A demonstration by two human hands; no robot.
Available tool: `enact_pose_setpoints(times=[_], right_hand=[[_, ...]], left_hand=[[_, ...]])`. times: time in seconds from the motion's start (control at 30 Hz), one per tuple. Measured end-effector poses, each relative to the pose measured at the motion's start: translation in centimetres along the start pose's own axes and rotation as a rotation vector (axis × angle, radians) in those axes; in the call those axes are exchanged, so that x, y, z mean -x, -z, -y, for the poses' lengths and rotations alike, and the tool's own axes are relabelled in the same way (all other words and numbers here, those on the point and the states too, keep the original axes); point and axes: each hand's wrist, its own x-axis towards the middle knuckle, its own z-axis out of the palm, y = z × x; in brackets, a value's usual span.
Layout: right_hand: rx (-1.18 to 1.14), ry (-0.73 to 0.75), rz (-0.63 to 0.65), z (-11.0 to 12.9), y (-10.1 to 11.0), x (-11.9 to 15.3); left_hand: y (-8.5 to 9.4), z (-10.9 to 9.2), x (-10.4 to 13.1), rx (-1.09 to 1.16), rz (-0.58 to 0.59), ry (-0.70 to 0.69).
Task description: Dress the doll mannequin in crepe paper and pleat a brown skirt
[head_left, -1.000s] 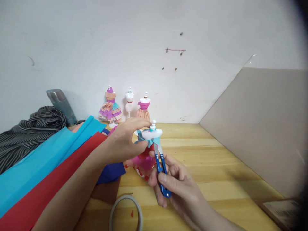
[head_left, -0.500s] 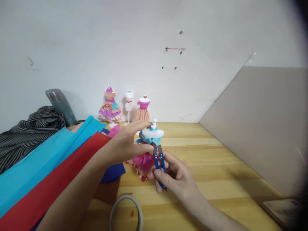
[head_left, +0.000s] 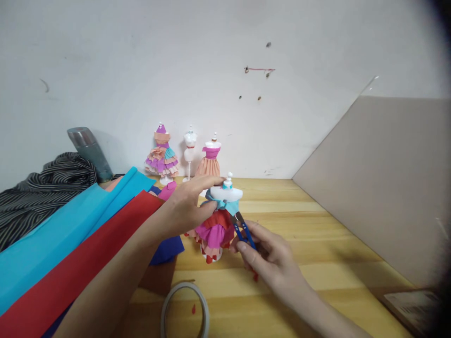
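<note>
Since the earlier frame the snips [head_left: 243, 231] have been drawn down and right, off the teal collar, w/ blades now beside the doll's [head_left: 220, 213] waist; doll is set more upright, base near the wood.

Right hand [head_left: 273, 260] is closed round the blue snips, thumb and fingers pinching the handles; blades look slightly parted, tips pointing up-left. Left hand [head_left: 186, 209] is curled on the doll from behind, thumb and fingers on the teal wrap just under the white bust, index stretched toward the neck.

Risk, as judged: blade tips sit close to the pink and red paper skirt, so a small slip could nick or tear a layer; the left fingertips are also near the blades. Paper could be crushed if the grip is tightened.

Room: open table [head_left: 317, 234] to the right up to the grey board [head_left: 380, 188]. Left side is crowded by red and blue sheets [head_left: 70, 244]; tape roll [head_left: 185, 310] lies just below the wrists. Three other dolls [head_left: 188, 152] stand by the wall, well apart.
</note>
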Motion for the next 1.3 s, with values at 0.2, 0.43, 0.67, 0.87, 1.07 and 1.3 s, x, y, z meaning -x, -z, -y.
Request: enact_pose_setpoints(times=[0.2,0.43,0.67,0.87,1.07,1.3], right_hand=[[-0.093,-0.1,0.089,-0.5,0.8,1.0],[0.199,0.512,-0.207,0.6,3.0,-2.0],[0.439,0.812,0.008,1.7,3.0,-6.2],[0.577,0.863,-0.039,2.4,2.6,-6.3],[0.667,0.88,-0.101,2.6,2.2,-6.2],[0.522,0.777,-0.15,2.9,1.9,-5.9]], left_hand=[[-0.1,0.2,0.1,0.004,-0.02,0.023],[-0.5,0.5,0.1,0.066,-0.032,0.027],[-0.7,0.6,0.2,0.082,-0.024,0.051],[-0.7,0.4,0.4,0.129,-0.003,0.104],[-0.9,0.6,0.4,0.167,0.005,0.065],[-1.8,0.3,0.4,0.085,-0.095,0.002]])
